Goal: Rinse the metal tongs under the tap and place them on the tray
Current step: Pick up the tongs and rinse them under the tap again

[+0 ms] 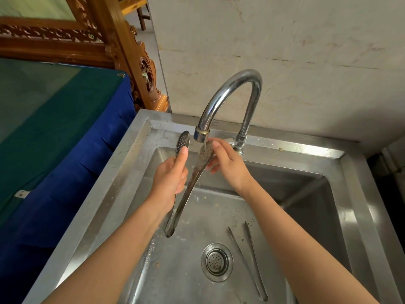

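Note:
Metal tongs (188, 189) with perforated spoon ends are held over the steel sink (131, 172), hinge end down. My left hand (171, 176) grips the left arm, thumb on its perforated blade. The right blade sits under the tap spout (201, 133), where water runs onto it. My right hand (228, 165) touches that blade with its fingertips. No tray is in view.
A second, slimmer pair of tongs (252, 260) lies on the sink floor right of the drain strainer (217, 262). The curved chrome tap rises from the back rim. A table under blue and green cloth (54, 128) stands at the left. A pale wall is behind.

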